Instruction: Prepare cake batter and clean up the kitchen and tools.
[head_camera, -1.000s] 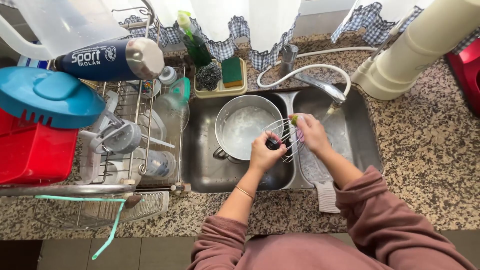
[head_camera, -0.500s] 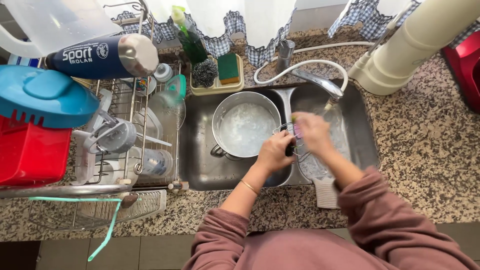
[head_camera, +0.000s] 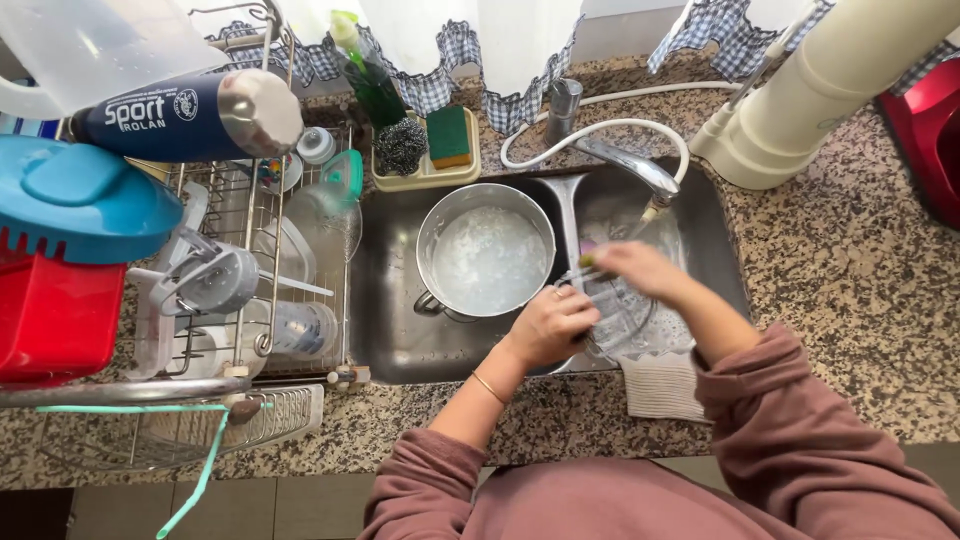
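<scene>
Mauve pushed-up sleeves, thin gold bracelet (head_camera: 487, 387), ring

The right hand (head_camera: 640, 270), at centre right of the frame, is smeared by motion, its fingers indistinct, and the small yellow-green object at its tips cannot be identified. The whisk (head_camera: 615, 315) beneath it blurs into faint wire loops, its handle buried in the closed left hand (head_camera: 550, 325). At the upper left edge, a clear plastic container (head_camera: 95, 45) is cut off; at the right edge, a red appliance (head_camera: 935, 130) shows only a sliver. The person's torso runs off the bottom of the frame.
</scene>
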